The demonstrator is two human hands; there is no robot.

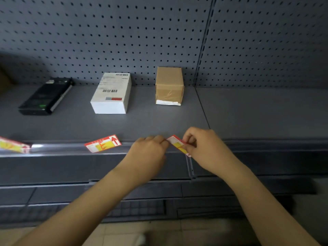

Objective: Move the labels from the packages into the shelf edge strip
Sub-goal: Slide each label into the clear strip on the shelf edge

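Note:
A red, white and yellow label (178, 144) is pinched between my left hand (150, 151) and my right hand (204, 148), right at the clear shelf edge strip (58, 148). It sits tilted, partly hidden by my right fingers. Another label (103, 143) sits askew in the strip to the left, and a third label (13, 145) is at the far left edge. On the shelf behind stand a black package (45, 95), a white package (111, 93) and a brown cardboard package (169, 86).
A grey pegboard wall (124, 32) backs the grey shelf (257, 112). A seam splits the shelf right of the brown package. Lower grey shelves and a tiled floor lie below.

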